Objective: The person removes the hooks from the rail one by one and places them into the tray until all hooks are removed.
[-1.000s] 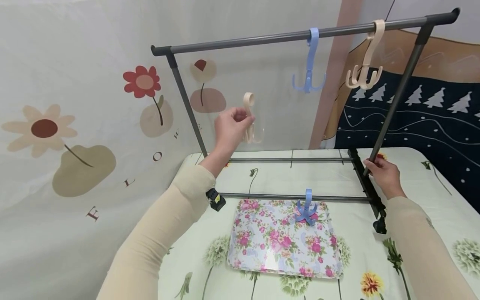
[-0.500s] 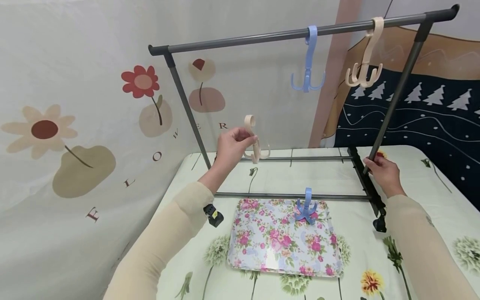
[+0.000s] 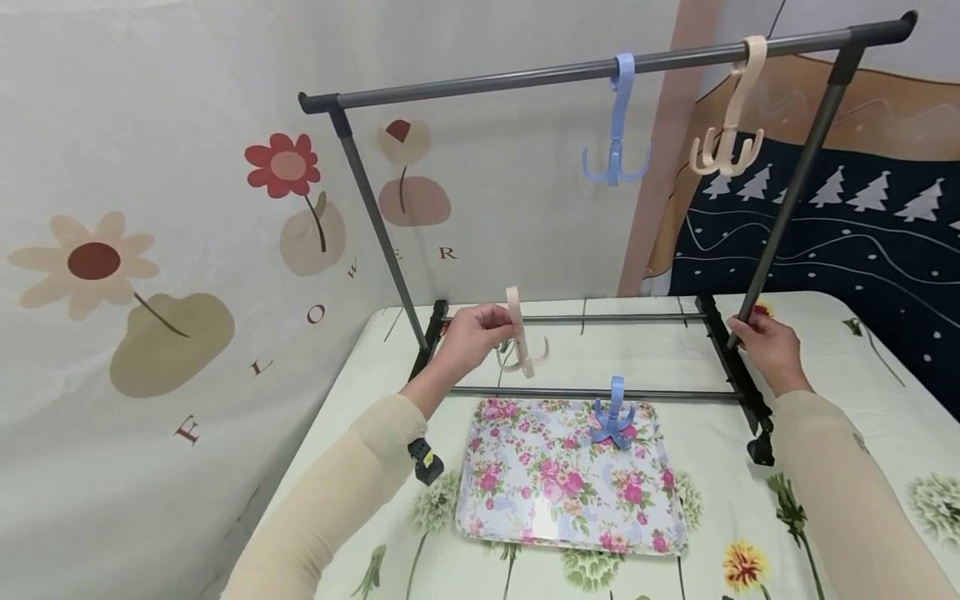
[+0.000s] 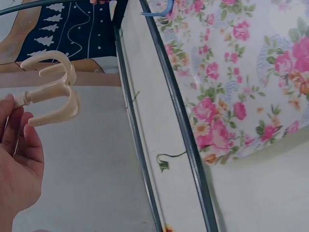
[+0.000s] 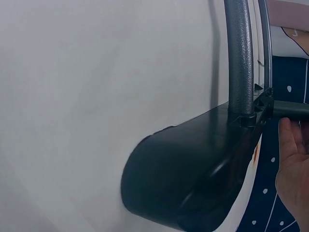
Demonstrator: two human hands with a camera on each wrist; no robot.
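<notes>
My left hand (image 3: 474, 337) pinches a beige multi-prong hanging hook (image 3: 521, 333) by its stem, above the low bars of a grey metal rack. The left wrist view shows the hook's curved prongs (image 4: 72, 99) pointing away from my fingers. At the right, my right hand (image 3: 772, 348) grips the rack's slanted post (image 3: 783, 200) close to its black foot (image 3: 727, 358). From the rack's top bar (image 3: 480, 83) hang a blue hook (image 3: 617, 125) and another beige hook (image 3: 731, 117), both toward the right.
A flower-print tray (image 3: 525, 500) lies in front of the rack, with a second blue hook (image 3: 613, 421) on it. The rack's lower bar (image 3: 555, 392) runs just behind the tray. A flowered cloth (image 3: 360, 475) covers the table.
My left hand has moved down and slightly right with the beige hook, from near mid-rack height to just above the low bars. The hook has turned. My right hand stays on the post.
</notes>
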